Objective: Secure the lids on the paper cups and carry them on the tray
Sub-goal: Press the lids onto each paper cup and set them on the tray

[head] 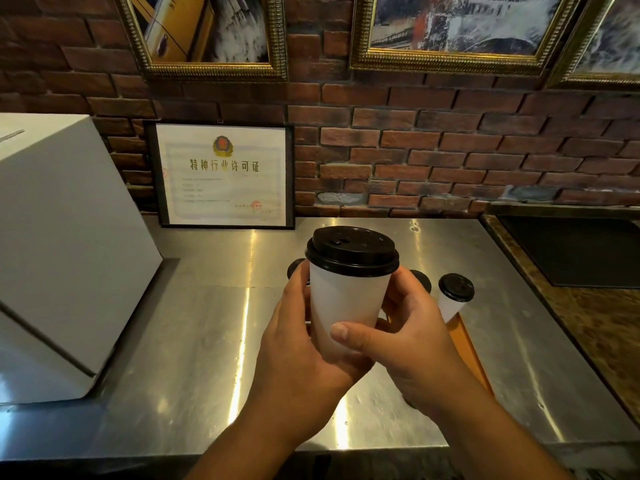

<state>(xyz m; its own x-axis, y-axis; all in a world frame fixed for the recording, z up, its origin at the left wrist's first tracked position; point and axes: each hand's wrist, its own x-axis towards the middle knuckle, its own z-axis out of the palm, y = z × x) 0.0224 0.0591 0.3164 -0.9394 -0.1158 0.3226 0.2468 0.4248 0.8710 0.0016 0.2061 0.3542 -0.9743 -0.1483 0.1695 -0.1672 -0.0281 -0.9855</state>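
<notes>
- A white box [62,254] is sitting on the steel surface [194,341], well apart from the work.
- The left hand [298,344] is curling its fingers [296,292] round the paper cup [346,306], steadying it above the surface.
- The black lid [351,251] is sitting level on the cup, seemingly pressed home.
- The right hand [412,341] is gripping the opposite side, thumb across the front, probably for a controlled set-down.
- Another lidded cup [450,306] is standing on the orange tray [467,348] behind.

tray [467,351]: mostly hidden | box [62,254]: cut off at left edge
</notes>
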